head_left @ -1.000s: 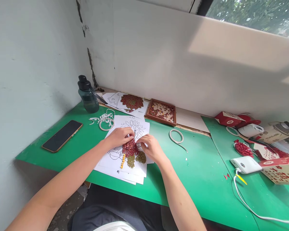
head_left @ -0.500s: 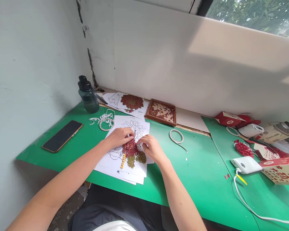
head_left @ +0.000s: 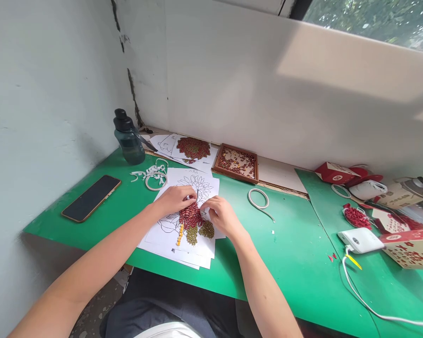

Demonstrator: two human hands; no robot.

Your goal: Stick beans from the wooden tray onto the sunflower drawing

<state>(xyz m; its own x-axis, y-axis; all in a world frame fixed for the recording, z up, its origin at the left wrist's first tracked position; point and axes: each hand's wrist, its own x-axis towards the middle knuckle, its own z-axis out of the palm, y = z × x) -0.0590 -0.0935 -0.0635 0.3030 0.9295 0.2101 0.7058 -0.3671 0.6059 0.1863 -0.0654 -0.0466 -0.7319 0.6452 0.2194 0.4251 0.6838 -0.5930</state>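
A white sheet with a line-drawn flower point(head_left: 174, 177) lies on a small stack of papers in front of me. Red beans point(head_left: 189, 219) cover one bloom of the drawing. Below them are a column of yellow kernels point(head_left: 179, 234) and two leaf shapes filled with green beans point(head_left: 191, 236). My left hand point(head_left: 176, 199) rests over the upper left of the red patch, fingertips pinched together. At the patch's right edge, my right hand point(head_left: 223, 215) bends inward with thumb and forefinger close together. Whatever either pinch holds is too small or hidden to make out.
Behind the papers stand a wooden tray of mixed beans point(head_left: 237, 164) and a finished bean picture point(head_left: 193, 148). A dark bottle point(head_left: 129, 141) and a phone point(head_left: 91, 198) are at left. Right are a coiled white cord point(head_left: 258, 199), a white power bank point(head_left: 361, 240) and red boxes point(head_left: 334, 172).
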